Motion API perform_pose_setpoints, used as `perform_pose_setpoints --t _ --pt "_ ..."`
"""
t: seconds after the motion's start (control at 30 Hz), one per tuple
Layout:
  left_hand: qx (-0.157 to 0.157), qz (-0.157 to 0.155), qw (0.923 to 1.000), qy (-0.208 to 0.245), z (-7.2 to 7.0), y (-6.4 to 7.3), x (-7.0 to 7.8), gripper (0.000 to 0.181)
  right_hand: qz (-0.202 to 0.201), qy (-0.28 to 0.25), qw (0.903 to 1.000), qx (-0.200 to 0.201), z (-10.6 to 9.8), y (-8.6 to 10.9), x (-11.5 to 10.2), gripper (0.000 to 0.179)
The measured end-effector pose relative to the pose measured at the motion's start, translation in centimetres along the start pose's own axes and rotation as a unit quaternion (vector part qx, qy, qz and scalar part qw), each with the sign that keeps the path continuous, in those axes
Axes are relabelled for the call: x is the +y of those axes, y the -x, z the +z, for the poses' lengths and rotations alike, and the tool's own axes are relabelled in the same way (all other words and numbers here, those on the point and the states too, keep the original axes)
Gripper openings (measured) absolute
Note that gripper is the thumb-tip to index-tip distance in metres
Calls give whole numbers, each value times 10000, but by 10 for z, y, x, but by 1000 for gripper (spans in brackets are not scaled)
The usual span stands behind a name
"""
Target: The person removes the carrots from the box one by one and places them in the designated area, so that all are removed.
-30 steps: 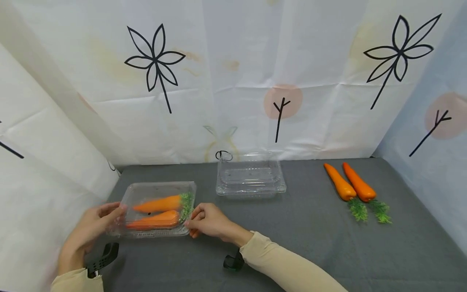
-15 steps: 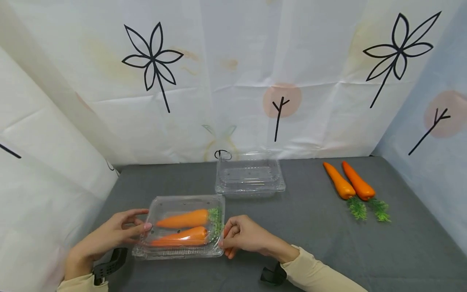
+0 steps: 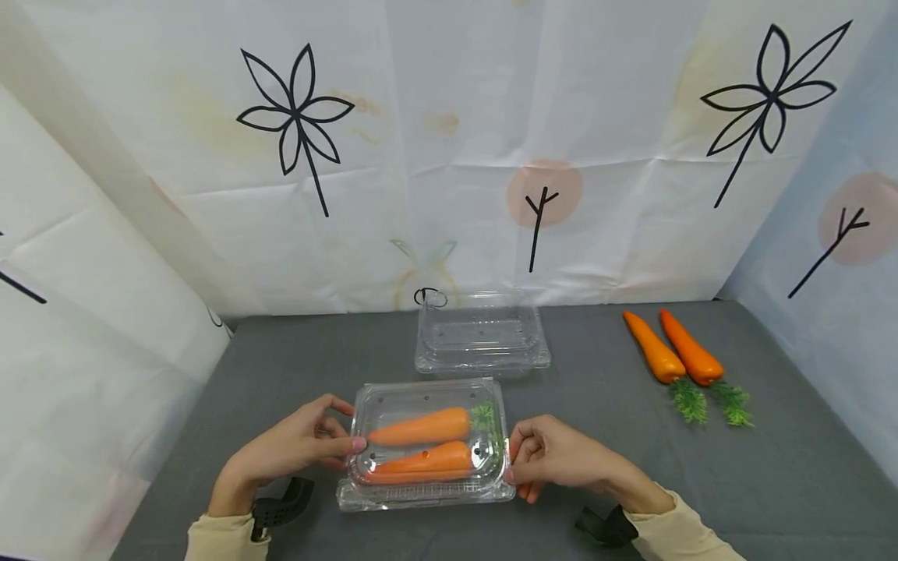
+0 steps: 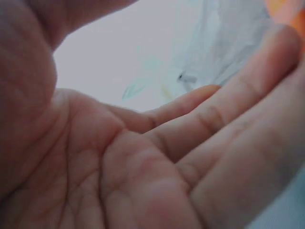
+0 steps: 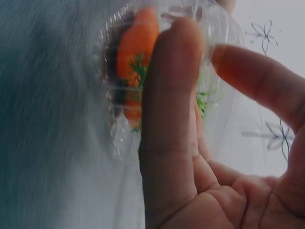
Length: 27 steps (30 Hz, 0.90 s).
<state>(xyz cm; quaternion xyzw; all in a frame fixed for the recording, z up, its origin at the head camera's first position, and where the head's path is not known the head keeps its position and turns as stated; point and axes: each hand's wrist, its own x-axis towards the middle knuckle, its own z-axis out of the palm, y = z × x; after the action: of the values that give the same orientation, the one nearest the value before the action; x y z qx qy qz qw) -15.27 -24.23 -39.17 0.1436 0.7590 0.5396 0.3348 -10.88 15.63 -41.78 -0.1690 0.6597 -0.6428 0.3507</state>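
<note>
A clear plastic clamshell container with its lid closed holds two orange carrots with green tops, lying side by side. My left hand holds its left edge, thumb at the lid's side and forefinger farther back. At the opposite end my right hand pinches the right edge near the front corner. In the right wrist view, the thumb and fingers meet the container's end beside the green leaves. The left wrist view shows mostly the palm, with a blurred bit of clear plastic and orange beyond the fingertips.
Behind the held container, a second clear clamshell stands against the patterned white cloth wall. Two more carrots with leafy tops lie at the right on the grey table. Cloth also borders the left and right sides.
Both hands have carried the container with the two carrots from the left side rightward and a little nearer, to in front of the second clamshell. The other carrots have stayed put.
</note>
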Motion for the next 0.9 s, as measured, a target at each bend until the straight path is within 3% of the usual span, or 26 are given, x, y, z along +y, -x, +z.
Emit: perform_pose_setpoints --t 0.43,0.7,0.8,0.9 --pt "28 305 9994 148 43 -41 17 71 97 264 9996 27 -48 45 0 20" --pt "188 406 9989 156 57 -55 18 69 124 657 9976 178 -61 59 -4 19" --pt "220 371 9986 310 57 -57 14 66 98 1291 9897 608 -58 62 -8 24" --pt "327 387 9969 594 55 -62 7 57 -135 2144 9703 1116 -54 65 -14 28"
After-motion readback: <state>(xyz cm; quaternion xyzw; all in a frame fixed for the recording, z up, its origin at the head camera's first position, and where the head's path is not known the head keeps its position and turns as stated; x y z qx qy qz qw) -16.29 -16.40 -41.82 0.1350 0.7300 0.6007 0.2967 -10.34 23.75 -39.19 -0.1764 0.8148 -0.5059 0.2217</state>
